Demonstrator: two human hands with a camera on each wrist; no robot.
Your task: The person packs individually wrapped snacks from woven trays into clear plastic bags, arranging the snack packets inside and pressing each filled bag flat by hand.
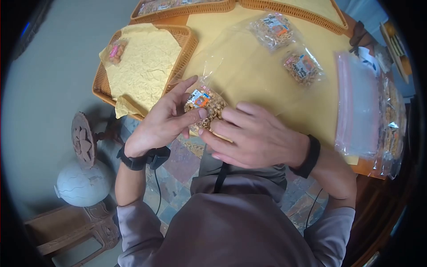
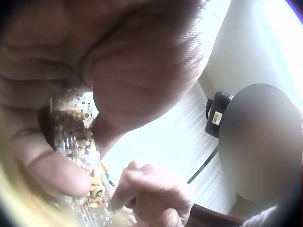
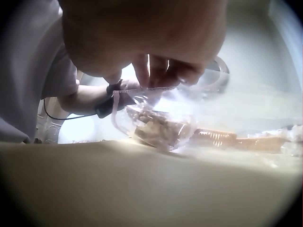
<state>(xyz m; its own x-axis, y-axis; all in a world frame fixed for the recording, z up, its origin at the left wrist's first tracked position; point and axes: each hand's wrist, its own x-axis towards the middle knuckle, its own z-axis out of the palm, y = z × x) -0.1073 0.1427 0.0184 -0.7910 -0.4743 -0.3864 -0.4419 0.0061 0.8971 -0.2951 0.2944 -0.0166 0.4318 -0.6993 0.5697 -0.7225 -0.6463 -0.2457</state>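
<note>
A clear plastic packet of nuts [image 1: 216, 103] with a white and orange label is held up at the near edge of the table. My left hand [image 1: 162, 118] grips it from the left, thumb across its front and fingers behind. On the right, my right hand [image 1: 258, 135] pinches the packet's near edge with curled fingers. The right wrist view shows the fingers along the seam of the clear packet [image 3: 163, 127]. In the left wrist view the nuts [image 2: 97, 191] show between thumb and fingers, with the right hand [image 2: 154, 191] close by.
Two more nut packets [image 1: 273, 29] [image 1: 303, 67] lie on the yellow-covered table [image 1: 320, 113]. A paper-lined wicker basket [image 1: 189, 46] with one small packet [image 1: 117, 51] stands at left. Flat clear bags [image 1: 358, 111] and filled packets [image 1: 392, 124] lie at right. More baskets [image 1: 184, 12] stand behind.
</note>
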